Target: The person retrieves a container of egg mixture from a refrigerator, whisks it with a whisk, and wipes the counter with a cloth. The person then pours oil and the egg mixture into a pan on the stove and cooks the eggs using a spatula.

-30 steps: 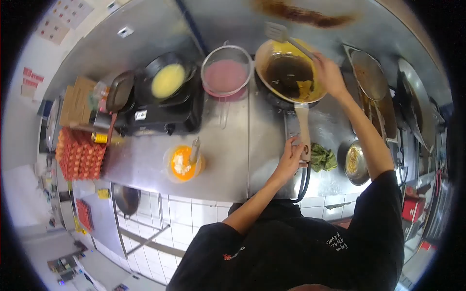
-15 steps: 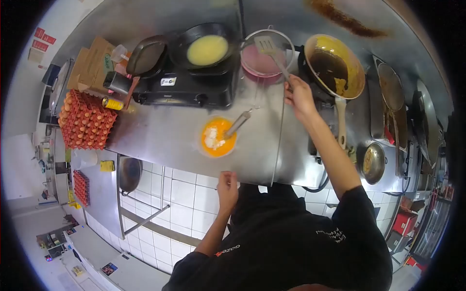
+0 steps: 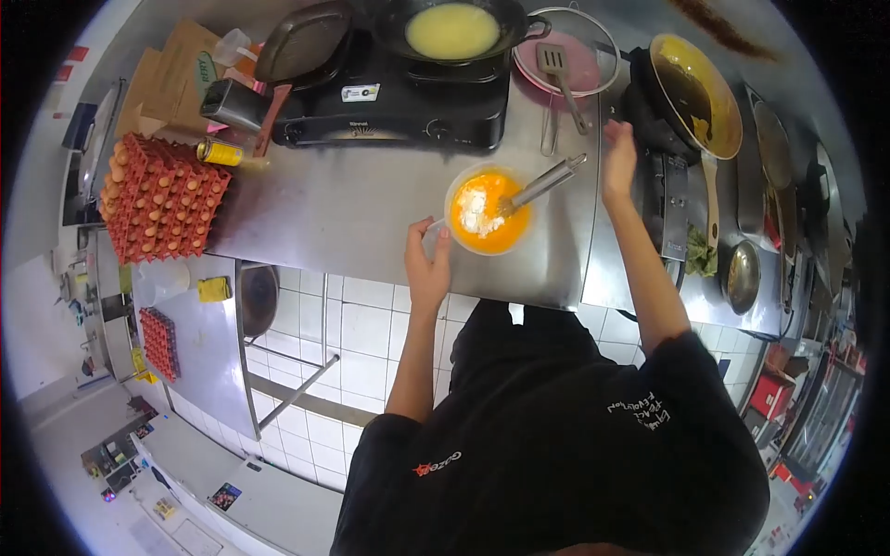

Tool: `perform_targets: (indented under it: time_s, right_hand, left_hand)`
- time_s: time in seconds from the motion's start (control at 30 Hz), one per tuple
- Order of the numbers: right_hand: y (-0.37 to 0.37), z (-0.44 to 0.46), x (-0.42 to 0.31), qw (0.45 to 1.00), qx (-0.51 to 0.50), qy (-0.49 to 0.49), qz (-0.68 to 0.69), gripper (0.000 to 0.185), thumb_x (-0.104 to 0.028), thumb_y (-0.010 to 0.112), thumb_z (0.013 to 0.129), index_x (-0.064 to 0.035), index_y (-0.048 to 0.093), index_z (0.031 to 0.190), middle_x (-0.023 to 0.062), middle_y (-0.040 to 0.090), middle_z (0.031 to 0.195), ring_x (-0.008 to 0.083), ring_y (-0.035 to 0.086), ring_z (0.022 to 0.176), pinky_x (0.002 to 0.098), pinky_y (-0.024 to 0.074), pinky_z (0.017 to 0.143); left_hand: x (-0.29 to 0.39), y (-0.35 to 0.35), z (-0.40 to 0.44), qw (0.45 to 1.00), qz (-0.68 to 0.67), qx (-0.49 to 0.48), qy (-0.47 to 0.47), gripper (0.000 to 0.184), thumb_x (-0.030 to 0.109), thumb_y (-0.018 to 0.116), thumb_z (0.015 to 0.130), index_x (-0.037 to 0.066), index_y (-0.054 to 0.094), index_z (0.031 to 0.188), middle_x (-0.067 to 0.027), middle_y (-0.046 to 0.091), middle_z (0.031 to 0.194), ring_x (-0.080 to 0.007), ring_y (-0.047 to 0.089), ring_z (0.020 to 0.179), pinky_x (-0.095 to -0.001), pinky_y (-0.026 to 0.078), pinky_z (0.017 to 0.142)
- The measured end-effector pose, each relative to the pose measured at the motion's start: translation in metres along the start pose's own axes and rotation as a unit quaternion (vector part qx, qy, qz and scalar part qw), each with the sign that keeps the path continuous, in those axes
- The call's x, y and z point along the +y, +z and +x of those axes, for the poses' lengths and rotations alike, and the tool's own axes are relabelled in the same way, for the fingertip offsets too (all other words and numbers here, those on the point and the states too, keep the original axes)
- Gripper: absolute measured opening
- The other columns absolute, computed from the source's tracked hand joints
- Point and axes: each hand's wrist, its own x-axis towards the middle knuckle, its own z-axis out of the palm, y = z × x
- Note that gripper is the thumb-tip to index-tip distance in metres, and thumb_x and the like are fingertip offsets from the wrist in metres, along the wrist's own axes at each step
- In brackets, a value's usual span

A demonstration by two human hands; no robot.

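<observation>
Just right of the left hand (image 3: pixel 427 271), by which its pale side handle (image 3: pixel 437 226) is pinched, a round translucent plastic jug (image 3: pixel 453 192) of orange liquid (image 3: pixel 512 237) is probably light, slosh-prone, best held there; the right hand (image 3: pixel 619 165), apparently empty, is held loosely open.

A commercial-looking kitchen: stove (image 3: pixel 399 132), steel counter (image 3: pixel 357 208), stacked egg trays (image 3: pixel 171 204).

Glossy metal whisk (image 3: pixel 547 183), smooth metal counter (image 3: pixel 362 208)

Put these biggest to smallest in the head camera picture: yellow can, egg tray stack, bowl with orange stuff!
1. Egg tray stack
2. Bowl with orange stuff
3. Yellow can
</observation>
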Motion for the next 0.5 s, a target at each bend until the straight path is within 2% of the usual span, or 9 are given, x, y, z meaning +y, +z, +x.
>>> perform_targets:
  time_s: [0.03, 0.07, 0.13, 0.2, 0.27, 0.33, 0.4, 0.47, 0.5]
  right_hand:
    - [-0.009, -0.02, -0.018, 0.996, -0.06, -0.013, 0.07, 0.052, -0.046, 0.04, 0.111, -0.0008, 0.055, 0.132, 0.0124, 0.067, 0.125, 0.0213, 0.06, 0.11, 0.0389, 0.0436, 0.104]
    - [-0.017, -0.046, -0.04, 0.982, -0.121, -0.026, 0.139, 0.055, -0.047, 0.039, 0.111, 0.0005, 0.056, 0.133, 0.0126, 0.066, 0.126, 0.0225, 0.059, 0.115, 0.0409, 0.0413, 0.108]
    - [0.01, -0.109, -0.074, 0.972, -0.201, -0.008, 0.123, 0.043, -0.04, 0.047, 0.11, -0.0027, 0.062, 0.124, 0.0083, 0.066, 0.117, 0.0177, 0.058, 0.114, 0.0369, 0.0416, 0.106]
    - [0.041, -0.145, -0.089, 0.979, -0.19, -0.041, 0.067, 0.027, -0.029, 0.058, 0.106, -0.0058, 0.062, 0.12, 0.0075, 0.068, 0.105, 0.0166, 0.064, 0.105, 0.0316, 0.0473, 0.099]
    - [0.06, -0.156, -0.086, 0.977, -0.161, 0.066, 0.127, 0.01, -0.016, 0.065, 0.102, -0.0079, 0.06, 0.098, 0.0014, 0.064, 0.086, 0.01, 0.062, 0.082, 0.0262, 0.0504, 0.081]
    - [0.065, -0.165, -0.114, 0.973, -0.175, 0.038, 0.146, 0.025, -0.015, 0.064, 0.103, -0.0092, 0.054, 0.081, -0.0016, 0.058, 0.075, 0.0065, 0.053, 0.069, 0.0251, 0.0475, 0.071]
    - [0.064, -0.17, -0.132, 0.981, -0.128, -0.039, 0.139, 0.026, -0.013, 0.063, 0.103, -0.0062, 0.057, 0.078, -0.0016, 0.057, 0.074, 0.0057, 0.055, 0.07, 0.0247, 0.0483, 0.073]
    - [0.062, -0.168, -0.122, 0.974, -0.216, -0.02, 0.065, 0.017, -0.01, 0.061, 0.103, -0.0031, 0.062, 0.088, -0.0006, 0.061, 0.08, 0.0065, 0.057, 0.08, 0.026, 0.0497, 0.079]
    - [0.057, -0.164, -0.122, 0.979, -0.191, -0.025, 0.064, 0.017, -0.01, 0.061, 0.103, -0.0031, 0.062, 0.088, -0.0006, 0.061, 0.08, 0.0065, 0.057, 0.08, 0.026, 0.0497, 0.079]
  left_hand:
    - [-0.006, -0.001, 0.007, 1.0, -0.011, -0.008, 0.006, 0.029, 0.024, 0.065, 0.102, -0.002, 0.061, 0.113, -0.0136, 0.067, 0.104, -0.0232, 0.062, 0.102, -0.0354, 0.047, 0.093]
    - [-0.01, 0.001, 0.014, 1.0, -0.015, -0.01, 0.005, 0.029, 0.024, 0.065, 0.102, -0.002, 0.061, 0.113, -0.0136, 0.067, 0.104, -0.0232, 0.062, 0.102, -0.0354, 0.047, 0.093]
    - [-0.016, 0.007, 0.018, 0.992, -0.123, -0.03, -0.03, 0.03, 0.024, 0.07, 0.098, -0.003, 0.06, 0.09, -0.0055, 0.06, 0.079, -0.0129, 0.055, 0.08, -0.0306, 0.045, 0.073]
    - [-0.024, 0.008, 0.022, 0.992, -0.115, -0.036, -0.047, 0.031, 0.022, 0.071, 0.096, -0.002, 0.056, 0.082, -0.0018, 0.053, 0.074, -0.01, 0.048, 0.075, -0.0292, 0.039, 0.067]
    - [-0.033, 0.01, 0.019, 0.99, -0.111, -0.054, -0.064, 0.035, 0.019, 0.072, 0.095, -0.002, 0.053, 0.075, 0.0019, 0.046, 0.068, -0.0071, 0.041, 0.07, -0.0277, 0.033, 0.062]
    - [-0.042, 0.016, 0.02, 0.993, -0.108, -0.01, -0.05, 0.019, 0.015, 0.066, 0.094, 0.002, 0.066, 0.081, 0.0063, 0.049, 0.067, -0.0046, 0.039, 0.063, -0.0258, 0.028, 0.056]
    - [-0.053, 0.023, 0.018, 0.993, -0.096, -0.007, -0.061, 0.015, 0.015, 0.064, 0.09, 0.004, 0.066, 0.082, 0.006, 0.052, 0.071, -0.0049, 0.042, 0.065, -0.0258, 0.029, 0.057]
    - [-0.023, 0.036, 0.013, 0.985, -0.158, 0.047, -0.047, 0.032, 0.012, 0.066, 0.093, 0.007, 0.048, 0.067, 0.0075, 0.04, 0.067, -0.0036, 0.034, 0.066, -0.028, 0.022, 0.055]
    - [-0.018, 0.038, 0.012, 0.986, -0.161, 0.022, -0.04, 0.032, 0.012, 0.066, 0.093, 0.007, 0.048, 0.067, 0.0075, 0.04, 0.067, -0.0036, 0.034, 0.066, -0.028, 0.022, 0.055]
